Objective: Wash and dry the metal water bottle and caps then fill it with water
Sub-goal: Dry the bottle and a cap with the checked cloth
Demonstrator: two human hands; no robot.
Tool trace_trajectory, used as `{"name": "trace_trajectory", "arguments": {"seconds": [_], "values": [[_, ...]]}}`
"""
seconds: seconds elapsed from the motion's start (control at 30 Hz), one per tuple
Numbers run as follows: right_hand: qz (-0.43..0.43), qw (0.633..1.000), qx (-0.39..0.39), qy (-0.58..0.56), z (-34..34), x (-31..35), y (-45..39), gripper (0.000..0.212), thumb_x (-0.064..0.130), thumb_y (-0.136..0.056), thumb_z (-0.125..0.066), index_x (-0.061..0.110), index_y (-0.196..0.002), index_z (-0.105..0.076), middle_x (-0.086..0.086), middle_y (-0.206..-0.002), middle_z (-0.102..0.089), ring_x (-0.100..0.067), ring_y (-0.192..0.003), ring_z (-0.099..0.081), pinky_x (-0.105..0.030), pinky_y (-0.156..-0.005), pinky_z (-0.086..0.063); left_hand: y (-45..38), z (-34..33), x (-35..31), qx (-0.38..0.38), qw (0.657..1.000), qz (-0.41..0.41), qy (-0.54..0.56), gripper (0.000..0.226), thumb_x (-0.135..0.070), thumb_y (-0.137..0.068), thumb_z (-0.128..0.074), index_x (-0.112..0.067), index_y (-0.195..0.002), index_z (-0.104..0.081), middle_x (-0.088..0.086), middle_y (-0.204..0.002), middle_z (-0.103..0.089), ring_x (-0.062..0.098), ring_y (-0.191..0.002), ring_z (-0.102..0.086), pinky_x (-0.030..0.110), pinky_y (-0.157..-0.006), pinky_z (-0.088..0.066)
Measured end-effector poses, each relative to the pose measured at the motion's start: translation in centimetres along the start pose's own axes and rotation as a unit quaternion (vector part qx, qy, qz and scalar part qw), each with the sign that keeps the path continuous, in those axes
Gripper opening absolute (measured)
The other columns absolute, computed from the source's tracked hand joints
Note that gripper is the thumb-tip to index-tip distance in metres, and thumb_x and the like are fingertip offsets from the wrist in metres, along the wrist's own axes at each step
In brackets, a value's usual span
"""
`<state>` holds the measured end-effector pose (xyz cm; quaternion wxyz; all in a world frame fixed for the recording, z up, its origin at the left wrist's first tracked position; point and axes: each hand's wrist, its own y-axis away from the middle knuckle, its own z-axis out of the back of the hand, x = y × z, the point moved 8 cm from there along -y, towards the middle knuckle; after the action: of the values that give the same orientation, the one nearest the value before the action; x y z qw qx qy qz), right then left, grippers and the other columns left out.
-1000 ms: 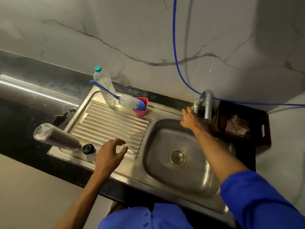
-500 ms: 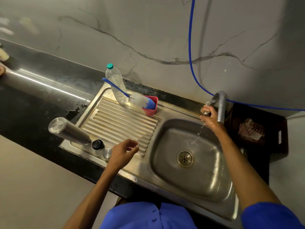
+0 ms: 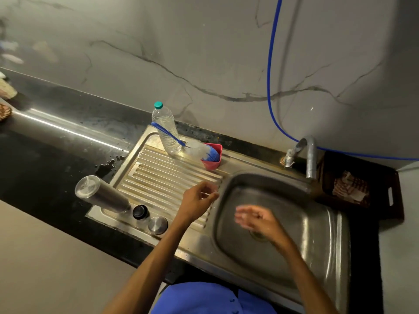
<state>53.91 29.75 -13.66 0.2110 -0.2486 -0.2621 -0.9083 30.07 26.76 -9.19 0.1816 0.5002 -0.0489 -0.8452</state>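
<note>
A steel sink (image 3: 326,252) with a ribbed drainboard (image 3: 163,177) filled the counter. The metal water bottle (image 3: 102,196) stood upside down at the drainboard's front left corner, with a black cap (image 3: 140,211) and a steel cap (image 3: 158,225) just beside it. The right hand (image 3: 256,219), blurred, hovered over the basin, fingers loosely apart; the left hand (image 3: 197,200) hung over the drainboard, fingers curled, holding nothing.

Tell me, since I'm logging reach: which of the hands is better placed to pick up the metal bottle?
Probably the left hand: it hovers empty over the drainboard nearer the metal bottle. The right hand is over the basin, farther away.
</note>
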Motion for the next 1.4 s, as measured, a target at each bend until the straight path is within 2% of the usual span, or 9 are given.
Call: {"name": "trace_trajectory", "arguments": {"seconds": [0.1, 0.2, 0.3, 0.47, 0.7, 0.93, 1.03, 1.2, 1.4], "values": [[-0.142, 0.989, -0.028, 0.025, -4.6, -4.9, 2.8, 0.031, 0.012, -0.1, -0.052, 0.016, -0.128, -0.065, -0.013, -0.128, -0.064, -0.033, -0.117, -0.062, -0.036, -0.095, -0.049, -1.0, 3.3, 0.2, -0.11, 0.99, 0.038, 0.074, 0.021, -0.038, -0.095, -0.074, -0.024, -0.111, -0.07, -0.011, -0.101, -0.073, -0.001, -0.09, -0.069, 0.024, -0.083, -0.06], [-0.145, 0.988, -0.053, 0.029, -4.4, -4.8, 4.4, 0.037, 0.019, -0.094, -0.066, 0.021, -0.131, -0.065, -0.002, -0.13, -0.065, -0.02, -0.116, -0.064, -0.028, -0.092, -0.05, -2.6, 8.0, -0.3, -0.24, 0.96, 0.054, 0.132, 0.042, -0.041, -0.096, -0.073, -0.02, -0.13, -0.059, -0.005, -0.116, -0.066, 0.001, -0.095, -0.065, 0.027, -0.082, -0.06], [-0.165, 0.985, -0.054, 0.002, -3.5, -5.2, 4.6, 0.037, 0.027, -0.094, -0.068, 0.022, -0.131, -0.064, 0.002, -0.131, -0.065, -0.015, -0.117, -0.063, -0.024, -0.091, -0.051, -4.9, 11.1, -1.7, -0.286, 0.949, 0.032, 0.129, 0.055, -0.045, -0.097, -0.071, -0.019, -0.142, -0.052, -0.003, -0.129, -0.06, 0.006, -0.096, -0.064, 0.02, -0.077, -0.053], [-0.17, 0.983, -0.071, -0.019, -2.5, -5.7, 4.8, 0.036, 0.028, -0.095, -0.068, 0.02, -0.13, -0.065, 0.001, -0.131, -0.066, -0.013, -0.115, -0.065, -0.023, -0.09, -0.053, -8.3, 11.5, -4.8, -0.248, 0.963, -0.045, 0.101, 0.03, -0.035, -0.102, -0.065, -0.017, -0.126, -0.071, -0.003, -0.115, -0.069, 0.019, -0.103, -0.07, 0.041, -0.092, -0.061], [-0.184, 0.981, -0.061, -0.027, -3.1, -7.6, 5.6, 0.032, 0.035, -0.097, -0.065, 0.026, -0.127, -0.064, 0.007, -0.127, -0.066, -0.008, -0.113, -0.063, -0.023, -0.092, -0.053, -12.1, 8.6, -11.9, -0.152, 0.976, -0.14, -0.073, 0.032, -0.028, -0.103, -0.064, -0.014, -0.132, -0.071, 0.007, -0.121, -0.076, 0.021, -0.102, -0.074, 0.028, -0.091, -0.054], [-0.194, 0.979, -0.048, -0.051, -4.2, -9.2, 6.4, 0.021, 0.033, -0.095, -0.067, 0.028, -0.115, -0.066, 0.01, -0.113, -0.067, -0.006, -0.104, -0.064, -0.023, -0.09, -0.054, -15.0, 6.8, -13.1, -0.118, 0.983, -0.088, -0.109, 0.036, -0.024, -0.102, -0.066, -0.005, -0.132, -0.062, 0.011, -0.117, -0.072, 0.026, -0.098, -0.069, 0.04, -0.095, -0.057], [-0.202, 0.976, -0.045, -0.066, -4.9, -9.6, 6.6, 0.032, 0.034, -0.093, -0.069, 0.031, -0.124, -0.061, 0.008, -0.124, -0.064, -0.012, -0.117, -0.061, -0.031, -0.098, -0.053, -15.2, 6.5, -13.4, -0.116, 0.985, -0.072, -0.102, 0.044, -0.021, -0.099, -0.071, -0.004, -0.135, -0.055, 0.004, -0.108, -0.062, 0.021, -0.095, -0.059, 0.032, -0.088, -0.049], [-0.221, 0.969, -0.073, -0.082, -4.2, -9.3, 6.8, 0.056, 0.033, -0.094, -0.07, 0.024, -0.144, -0.047, -0.004, -0.148, -0.043, -0.02, -0.123, -0.058, -0.025, -0.093, -0.048, -14.9, 6.8, -12.4, -0.107, 0.985, -0.069, -0.115, 0.039, -0.005, -0.099, -0.067, -0.002, -0.135, -0.05, 0.021, -0.124, -0.067, 0.037, -0.101, -0.07, 0.038, -0.083, -0.055], [-0.229, 0.965, -0.089, -0.091, -4.1, -9.5, 6.9, 0.056, 0.032, -0.093, -0.071, 0.025, -0.143, -0.046, -0.005, -0.151, -0.038, -0.023, -0.122, -0.059, -0.032, -0.095, -0.053, -13.3, 7.5, -10.4, -0.103, 0.983, -0.052, -0.139, 0.063, -0.005, -0.1, -0.065, -0.005, -0.155, -0.034, 0.025, -0.126, -0.069, 0.04, -0.105, -0.07, 0.046, -0.091, -0.058]]}}
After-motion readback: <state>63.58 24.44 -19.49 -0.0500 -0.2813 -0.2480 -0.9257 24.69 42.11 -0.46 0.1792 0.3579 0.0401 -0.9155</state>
